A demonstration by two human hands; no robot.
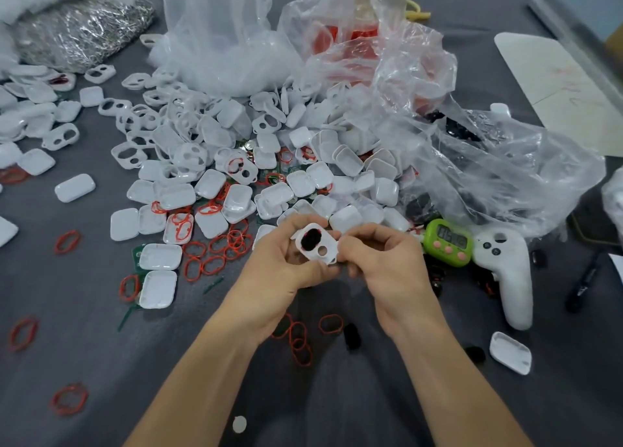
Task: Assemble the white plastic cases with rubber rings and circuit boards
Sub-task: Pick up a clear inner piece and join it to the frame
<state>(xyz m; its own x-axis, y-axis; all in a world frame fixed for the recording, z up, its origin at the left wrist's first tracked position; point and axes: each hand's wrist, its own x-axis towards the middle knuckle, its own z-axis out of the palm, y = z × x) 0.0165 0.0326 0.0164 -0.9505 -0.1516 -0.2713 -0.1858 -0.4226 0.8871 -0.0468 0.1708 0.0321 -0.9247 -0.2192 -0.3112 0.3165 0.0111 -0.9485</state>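
A white plastic case half with two openings sits between both hands above the grey table. One opening is filled with something black, with a bit of red at its rim; the other is empty. My left hand grips the case from the left, thumb on top. My right hand pinches its right edge. A large heap of white case halves lies behind the hands. Red rubber rings are scattered around it, and green circuit boards poke out from under some cases.
Clear plastic bags with red and white parts stand at the back. A green timer and a white controller lie right of my hands. Black pads and more red rings lie near my wrists. A silver foil bag is far left.
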